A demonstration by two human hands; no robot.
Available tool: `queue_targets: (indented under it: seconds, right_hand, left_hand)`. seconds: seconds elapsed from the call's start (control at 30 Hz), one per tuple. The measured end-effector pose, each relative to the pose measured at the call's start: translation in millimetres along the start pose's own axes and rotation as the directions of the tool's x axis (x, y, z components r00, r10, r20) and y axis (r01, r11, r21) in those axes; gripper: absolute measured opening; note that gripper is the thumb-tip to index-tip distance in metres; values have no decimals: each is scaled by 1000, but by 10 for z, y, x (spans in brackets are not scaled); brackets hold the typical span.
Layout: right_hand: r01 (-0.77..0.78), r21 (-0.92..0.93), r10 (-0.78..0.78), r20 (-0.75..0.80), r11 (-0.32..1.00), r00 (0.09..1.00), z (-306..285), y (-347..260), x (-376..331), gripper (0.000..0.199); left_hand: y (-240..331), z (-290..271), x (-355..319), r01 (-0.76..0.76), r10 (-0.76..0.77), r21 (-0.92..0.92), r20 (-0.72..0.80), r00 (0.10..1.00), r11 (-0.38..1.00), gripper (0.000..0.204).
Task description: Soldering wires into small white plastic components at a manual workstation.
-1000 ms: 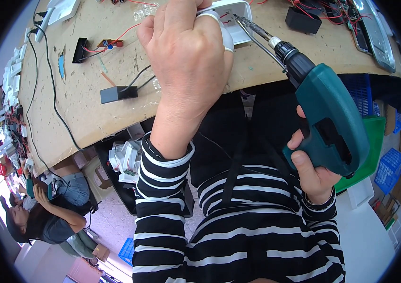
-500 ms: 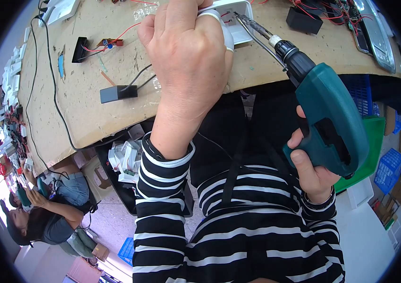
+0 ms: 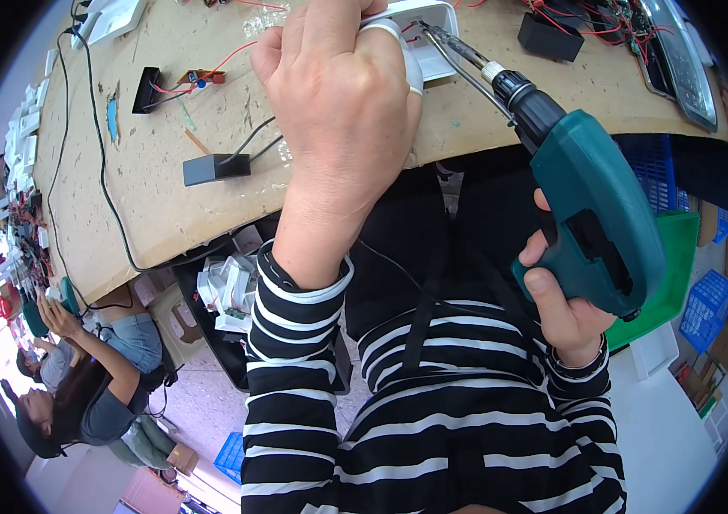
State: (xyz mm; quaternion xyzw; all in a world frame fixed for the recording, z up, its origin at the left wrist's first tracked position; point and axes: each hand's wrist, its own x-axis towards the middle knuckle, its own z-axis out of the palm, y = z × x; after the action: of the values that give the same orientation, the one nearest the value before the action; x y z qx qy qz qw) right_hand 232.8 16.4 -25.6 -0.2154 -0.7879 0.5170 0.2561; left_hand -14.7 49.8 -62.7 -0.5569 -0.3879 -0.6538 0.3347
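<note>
My right hand (image 3: 565, 300) grips a dark green soldering gun (image 3: 599, 206) by its handle, with the forefinger near the trigger. Its metal tip and a thin bent feed tube reach up-left into an open white plastic case (image 3: 443, 38) at the table's far side. Short red wires show inside the case, close to the tip. My left hand (image 3: 338, 94) is closed, knuckles up, right beside the case. White bands wrap some of its fingers. Its fingertips are out of sight, so what they pinch is hidden.
On the table (image 3: 158, 171) lie a black block with a cable (image 3: 216, 170), a small circuit board (image 3: 201, 77) and a black holder (image 3: 146, 90). To the right are a black box (image 3: 551, 38) and a clear-edged panel (image 3: 681, 64). A co-worker (image 3: 107, 377) sits at left.
The soldering gun has shifted slightly left, its tip still inside the case. My left hand stays nearly in place. The co-worker's arms have moved, and another person's arm appears at the right edge.
</note>
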Motion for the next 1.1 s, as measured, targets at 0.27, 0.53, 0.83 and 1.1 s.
queue_targets:
  seconds: [0.27,0.53,0.83,1.1]
  right_hand:
    - [-41,47,44,-56,998,997,62,-27,45,56]
    - [-14,23,15,-29,1000,999,71,-6,48,55]
    - [23,-159,-21,15,987,1000,13,-10,10,50]
    - [-20,-171,22,9,985,1000,-2,15,-24,44]
  left_hand:
    - [-6,8,5,-14,13,-25,-25,1000,1000,9]
    - [-28,-15,-4,-9,9,-27,-9,1000,1000,10]
    - [-6,-18,12,-5,5,-8,-3,1000,1000,10]
    - [-5,-1,12,-4,4,11,-3,1000,1000,9]
